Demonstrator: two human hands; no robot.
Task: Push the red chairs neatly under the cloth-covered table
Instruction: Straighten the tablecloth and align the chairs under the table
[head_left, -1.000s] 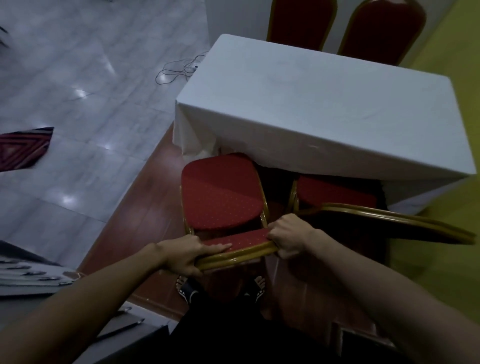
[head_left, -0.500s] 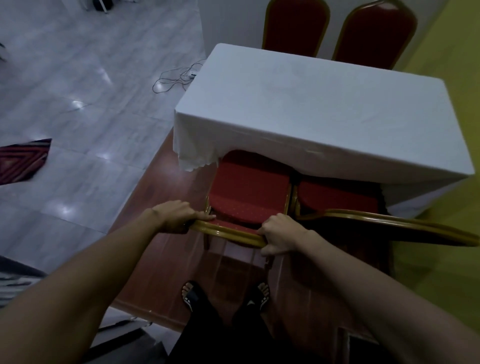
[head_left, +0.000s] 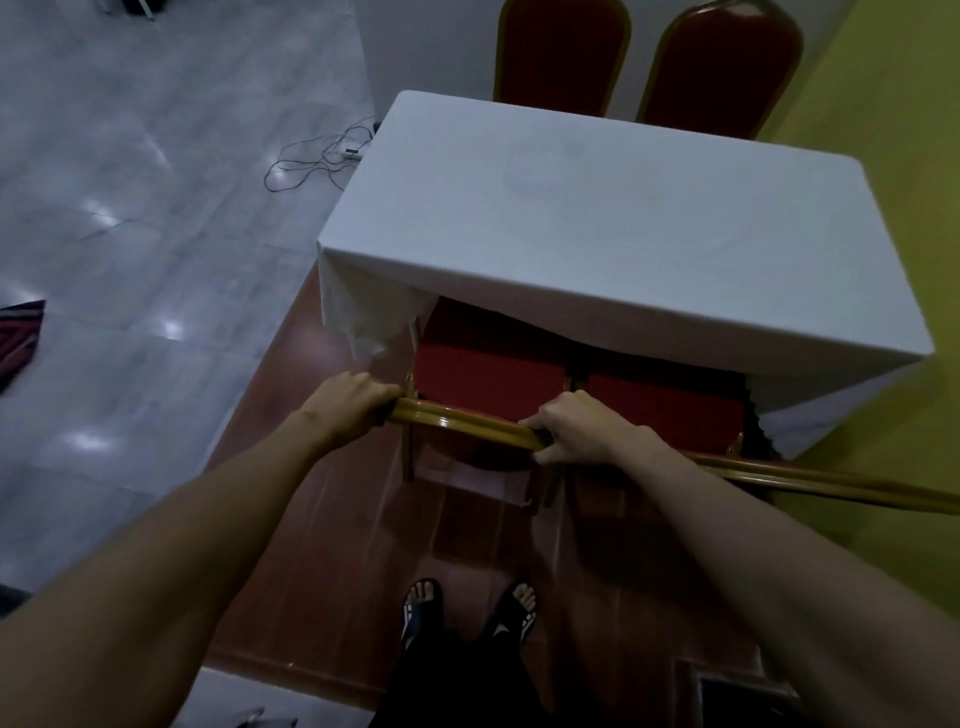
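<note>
left hand (head_left: 353, 397) and right hand (head_left: 576, 428) each clamp a grip on the gold backrest rail (head_left: 462, 421) | near-left red chair (head_left: 488, 371) seat partly under the white-clothed tabletop (head_left: 597, 234) | push evenly, keep the rail parallel to the edge, level with the neighbour chair (head_left: 660, 405) | glossy curved frame, dotted upholstery, limp drape

Both hands grip the gold top rail of the near left chair (head_left: 488, 374); the left hand (head_left: 353, 397) curls over the rail's left end, the right hand (head_left: 576, 428) over its right end; the red seat lies partly beneath the white cloth (head_left: 597, 228) of the worktop; a second chair (head_left: 660, 410) sits just beside it to the right; two red chair backs (head_left: 561, 52) rise past the far edge; sandalled feet (head_left: 467, 610) stand on brown floor.
</note>
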